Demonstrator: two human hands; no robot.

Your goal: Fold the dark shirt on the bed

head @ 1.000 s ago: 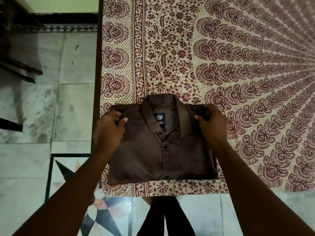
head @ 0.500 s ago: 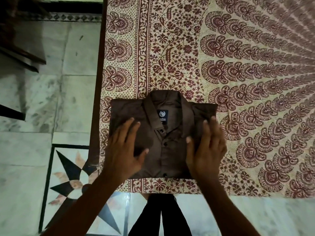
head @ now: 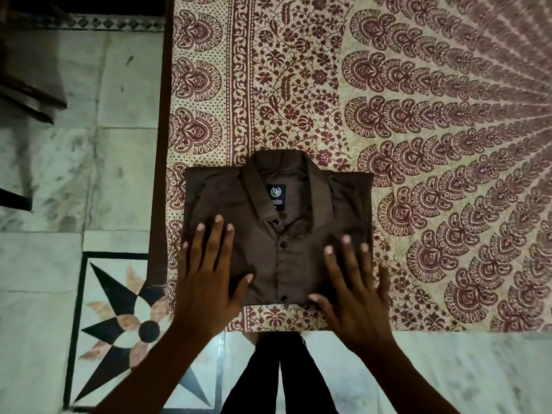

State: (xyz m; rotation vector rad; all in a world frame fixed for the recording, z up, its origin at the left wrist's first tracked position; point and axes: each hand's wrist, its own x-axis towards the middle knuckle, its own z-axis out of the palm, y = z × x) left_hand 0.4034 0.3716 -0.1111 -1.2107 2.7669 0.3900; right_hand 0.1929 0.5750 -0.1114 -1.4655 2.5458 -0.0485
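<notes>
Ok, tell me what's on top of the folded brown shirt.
The left hand and right hand lie flat on the lower half of the shirt, fingers spread; nothing else lies on it. The fabric beneath the palms is covered.

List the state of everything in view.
shirt: folded into a rectangle, buttoned, front side up, lying flat.
left hand: open, fingers straight, flat on the shirt.
right hand: open, fingers spread, flat on the shirt.
bedsheet: spread flat under the shirt.
</notes>
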